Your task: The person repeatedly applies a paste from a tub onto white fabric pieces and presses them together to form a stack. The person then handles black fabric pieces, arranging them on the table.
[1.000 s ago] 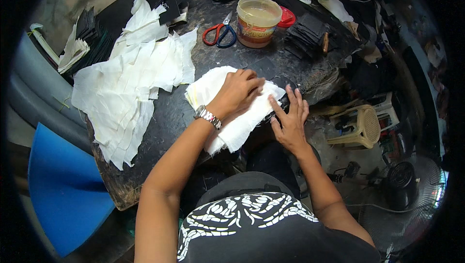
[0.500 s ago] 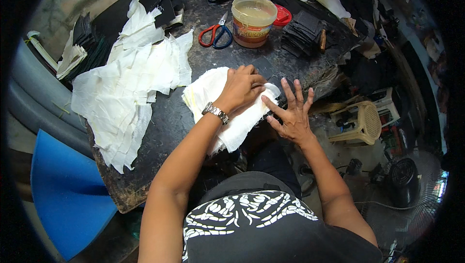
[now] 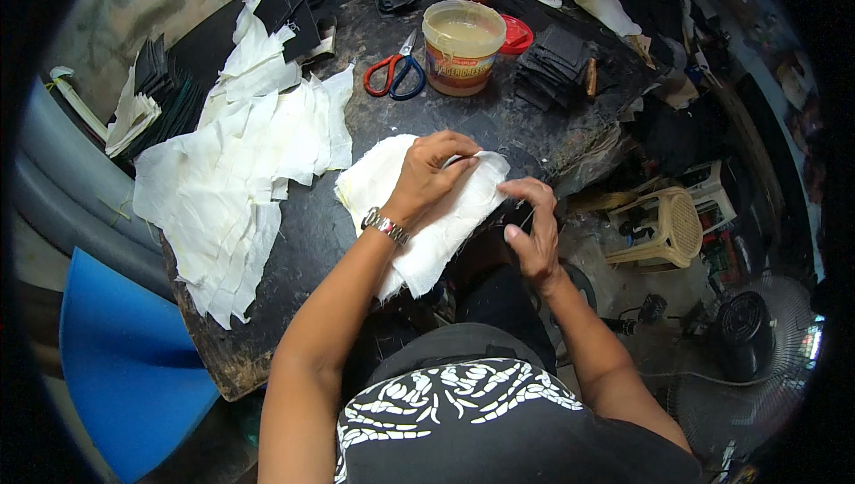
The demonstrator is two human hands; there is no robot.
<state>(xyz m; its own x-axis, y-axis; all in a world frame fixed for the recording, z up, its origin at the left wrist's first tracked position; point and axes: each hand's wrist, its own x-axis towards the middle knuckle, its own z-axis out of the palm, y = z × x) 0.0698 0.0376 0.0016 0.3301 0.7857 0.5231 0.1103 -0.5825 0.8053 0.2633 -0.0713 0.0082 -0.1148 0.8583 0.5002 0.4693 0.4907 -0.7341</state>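
On a dark, worn tabletop point(image 3: 356, 226), seen from above, a folded stack of white cloth pieces point(image 3: 419, 208) is laid near the front edge, with its lower end hanging over that edge. The left hand point(image 3: 434, 172), with a metal wristwatch point(image 3: 385, 227) worn on its wrist, is pressed down on top of the stack, its fingers curled together over the cloth near the far right corner. The right hand point(image 3: 533, 233) is held just beside the stack's right edge, at the rim of the tabletop; its fingers are bent inward and touch the cloth's edge, but whether anything is pinched between them cannot be told.

To the left of the stack, a large spread heap of similar white cloth pieces point(image 3: 240, 172) is laid across the tabletop. Behind the stack, a pair of scissors with one red and one blue handle point(image 3: 394, 75) is seen beside an open plastic tub of pale paste point(image 3: 462, 58), with a red lid point(image 3: 515, 36) just to its right. Piles of black cut pieces point(image 3: 557, 61) are stacked further right. A blue sheet point(image 3: 125, 368) is seen lower left, below the tabletop.
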